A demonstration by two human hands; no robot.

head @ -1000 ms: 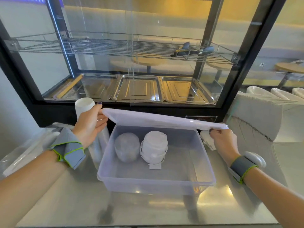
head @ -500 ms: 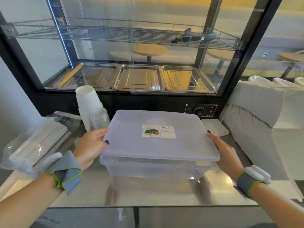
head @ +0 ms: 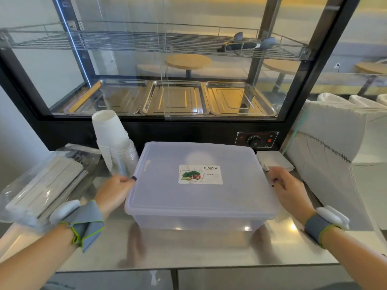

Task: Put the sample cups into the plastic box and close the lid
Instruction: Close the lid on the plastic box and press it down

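The translucent plastic box (head: 194,223) stands on the steel counter with its lid (head: 240,197) lying flat on top, a picture label in the middle. A pale round shape of a sample cup (head: 196,156) shows faintly through the lid; the other contents are hidden. My left hand (head: 115,193) grips the lid's left edge, thumb on top. My right hand (head: 289,189) is at the lid's right edge, fingers curled against the rim.
A stack of white paper cups (head: 107,130) and clear cups (head: 125,158) stands just left of the box. A wrapped packet (head: 41,185) lies at far left, white stacked cartons (head: 335,143) at right, a glass display cabinet (head: 173,97) behind, with its knob (head: 254,140).
The lid, held up over the open box a second ago, has come down flat onto the box. Both hands have slid down to its side edges, and the view has tilted down.
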